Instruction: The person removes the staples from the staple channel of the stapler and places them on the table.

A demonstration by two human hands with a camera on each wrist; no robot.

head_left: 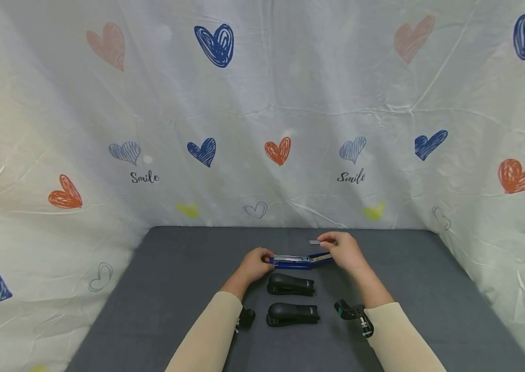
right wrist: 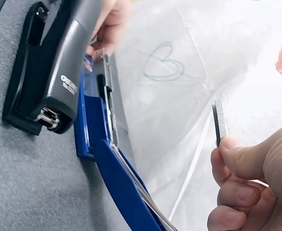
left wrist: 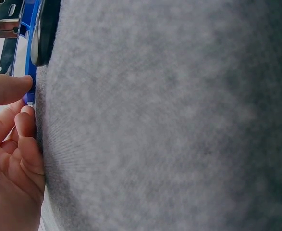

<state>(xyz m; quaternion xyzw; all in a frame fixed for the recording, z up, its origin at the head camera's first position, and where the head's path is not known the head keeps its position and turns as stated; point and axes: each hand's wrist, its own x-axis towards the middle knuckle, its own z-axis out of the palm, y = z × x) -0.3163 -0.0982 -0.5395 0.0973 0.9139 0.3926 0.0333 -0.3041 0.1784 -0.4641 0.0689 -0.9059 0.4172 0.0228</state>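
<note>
"Smile" stands twice in script on the creased cloth [head_left: 248, 98]; pale lettering on the farther black stapler [head_left: 291, 284] looks like "deli". A second, nearer black stapler [head_left: 292, 314] is equally rounded. Beyond both, over the grey tabletop [head_left: 188, 289], the left hand [head_left: 255, 264] pinches the left end of a folded-open blue stapler [head_left: 290, 262]; the right hand [head_left: 343, 250], apart from it, pinches a straight metal staple strip [head_left: 315, 242].
</note>
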